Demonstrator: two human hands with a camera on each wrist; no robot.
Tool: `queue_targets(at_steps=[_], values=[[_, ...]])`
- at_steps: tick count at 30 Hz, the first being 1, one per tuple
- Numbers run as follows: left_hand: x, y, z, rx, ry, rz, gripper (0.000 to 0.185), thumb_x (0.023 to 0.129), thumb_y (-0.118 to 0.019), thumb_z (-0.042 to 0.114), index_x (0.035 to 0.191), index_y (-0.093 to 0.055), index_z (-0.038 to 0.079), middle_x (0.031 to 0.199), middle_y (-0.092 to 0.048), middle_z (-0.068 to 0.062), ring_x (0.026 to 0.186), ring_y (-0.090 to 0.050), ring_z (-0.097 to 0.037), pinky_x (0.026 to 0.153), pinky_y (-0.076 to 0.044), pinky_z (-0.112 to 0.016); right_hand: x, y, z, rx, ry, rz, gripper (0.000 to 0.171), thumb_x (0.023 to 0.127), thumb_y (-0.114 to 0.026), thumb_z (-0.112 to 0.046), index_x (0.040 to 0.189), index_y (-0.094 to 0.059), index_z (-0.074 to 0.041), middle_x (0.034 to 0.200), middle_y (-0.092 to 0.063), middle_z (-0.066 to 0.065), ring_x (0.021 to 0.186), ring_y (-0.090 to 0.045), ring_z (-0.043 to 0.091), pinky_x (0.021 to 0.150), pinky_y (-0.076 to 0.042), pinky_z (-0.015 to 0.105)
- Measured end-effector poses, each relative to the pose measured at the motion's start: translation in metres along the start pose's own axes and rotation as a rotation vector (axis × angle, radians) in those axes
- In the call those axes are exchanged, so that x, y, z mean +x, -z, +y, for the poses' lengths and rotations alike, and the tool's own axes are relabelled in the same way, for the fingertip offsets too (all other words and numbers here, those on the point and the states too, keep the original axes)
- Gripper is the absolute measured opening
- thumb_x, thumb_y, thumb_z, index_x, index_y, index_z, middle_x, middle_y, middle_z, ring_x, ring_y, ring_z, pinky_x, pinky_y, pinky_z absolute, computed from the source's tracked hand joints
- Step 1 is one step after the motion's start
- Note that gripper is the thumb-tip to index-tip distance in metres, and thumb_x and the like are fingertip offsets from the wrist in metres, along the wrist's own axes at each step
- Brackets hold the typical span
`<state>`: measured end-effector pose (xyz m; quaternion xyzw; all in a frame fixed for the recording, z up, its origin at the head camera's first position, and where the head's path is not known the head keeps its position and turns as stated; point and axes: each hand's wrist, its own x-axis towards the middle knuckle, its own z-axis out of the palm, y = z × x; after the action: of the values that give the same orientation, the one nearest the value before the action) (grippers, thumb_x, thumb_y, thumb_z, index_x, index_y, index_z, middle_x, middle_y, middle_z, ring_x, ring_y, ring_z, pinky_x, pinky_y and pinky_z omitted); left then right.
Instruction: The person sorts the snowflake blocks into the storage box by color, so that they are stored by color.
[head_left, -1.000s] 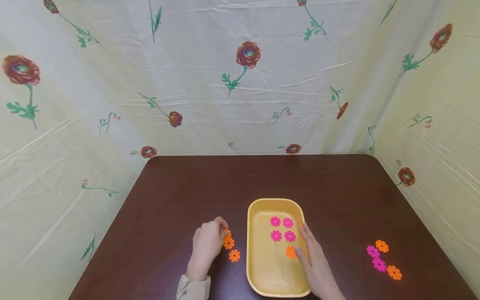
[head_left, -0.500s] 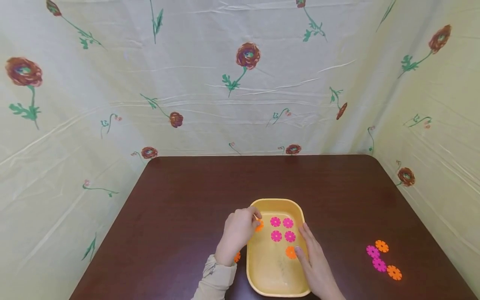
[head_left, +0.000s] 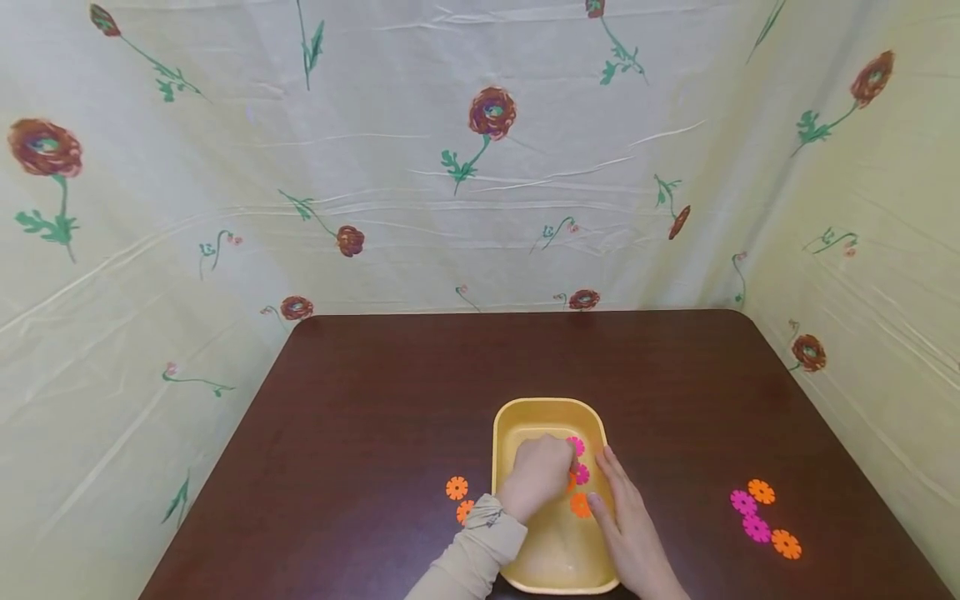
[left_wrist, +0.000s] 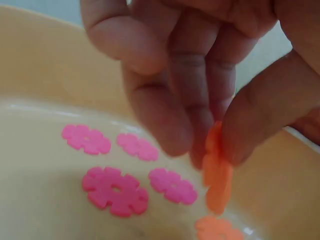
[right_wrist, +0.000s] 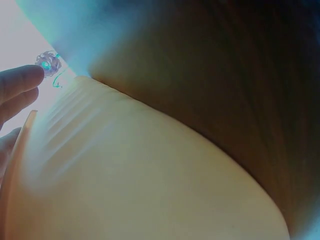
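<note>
Backdrop: cream floral-print cloth (head_left: 480, 167) draped on three sides; dark brown table (head_left: 360, 392) in front of it.
Tray: yellow plastic tray (head_left: 551, 406), rounded corners, shallow wall, near the table's front edge at centre.
Left hand: left hand (head_left: 538, 472) over the tray interior, fingers curled; thumb and fingertips (left_wrist: 170, 135) pinch an orange disc (left_wrist: 217, 175) by its upper edge, so it hangs on edge just above the tray floor.
Right hand: right hand (head_left: 630, 525) lies along the tray's right rim, fingers straight and relaxed, steadying the tray, holding nothing.
In tray: four pink discs (left_wrist: 116, 191) flat on the floor in a two-by-two group; second orange disc (left_wrist: 217, 231) flat just below the held one.
On table: two orange discs (head_left: 457, 488) just left of the tray; loose cluster of two pink and two orange discs (head_left: 759, 518) well to the right.
Handling (judgement): held disc looks thin, light, stiff plastic with a notched rim and centre hole. Likely smooth, so slippery when gripped face-on.
Grip point (judgement): edge pinch across the notches works best. Flat ones are hard to lift off a smooth surface; tip up at a notch first.
Fragility: low, no visible flex under the pinch.
</note>
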<state>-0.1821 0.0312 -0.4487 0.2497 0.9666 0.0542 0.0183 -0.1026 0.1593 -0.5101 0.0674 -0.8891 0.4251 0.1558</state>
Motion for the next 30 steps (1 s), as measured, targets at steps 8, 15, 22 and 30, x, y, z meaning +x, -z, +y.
queue_targets(at_steps=[8,15,22,30], values=[[0.002,-0.007,0.010,0.086,0.095,-0.189,0.007,0.075,-0.069,0.014,0.073,-0.064,0.017,0.075,-0.063,0.003,0.069,-0.058,-0.014,0.065,-0.043,-0.032,0.000,0.000,0.001,-0.004,0.020,0.008,0.049,0.092,-0.054,-0.016,0.136,-0.039,-0.003,0.147,-0.030,0.011,0.128,-0.032,0.036,0.097,-0.004,0.002],[0.004,-0.012,0.012,0.095,0.082,-0.186,0.004,0.078,-0.067,0.015,0.075,-0.066,0.017,0.077,-0.064,0.003,0.068,-0.059,-0.013,0.061,-0.046,-0.030,0.001,-0.001,0.000,0.000,0.028,0.013,0.049,0.091,-0.054,-0.014,0.136,-0.039,-0.002,0.146,-0.030,0.011,0.128,-0.032,0.036,0.096,-0.004,0.002],[0.002,-0.023,0.013,0.121,0.059,-0.091,0.007,0.080,-0.067,0.016,0.073,-0.067,0.017,0.070,-0.062,0.004,0.061,-0.058,-0.011,0.052,-0.047,-0.028,0.001,-0.001,0.000,0.004,0.038,0.014,0.049,0.091,-0.054,-0.013,0.136,-0.039,-0.001,0.146,-0.031,0.013,0.128,-0.033,0.036,0.097,-0.004,0.002],[-0.003,-0.015,0.013,0.244,0.032,-0.005,0.004,0.076,-0.070,0.023,0.073,-0.068,0.022,0.067,-0.061,0.006,0.060,-0.058,-0.011,0.054,-0.043,-0.028,0.000,-0.001,0.002,-0.006,0.028,0.014,0.048,0.092,-0.053,-0.017,0.136,-0.039,-0.003,0.146,-0.031,0.012,0.128,-0.033,0.036,0.097,-0.005,0.002]])
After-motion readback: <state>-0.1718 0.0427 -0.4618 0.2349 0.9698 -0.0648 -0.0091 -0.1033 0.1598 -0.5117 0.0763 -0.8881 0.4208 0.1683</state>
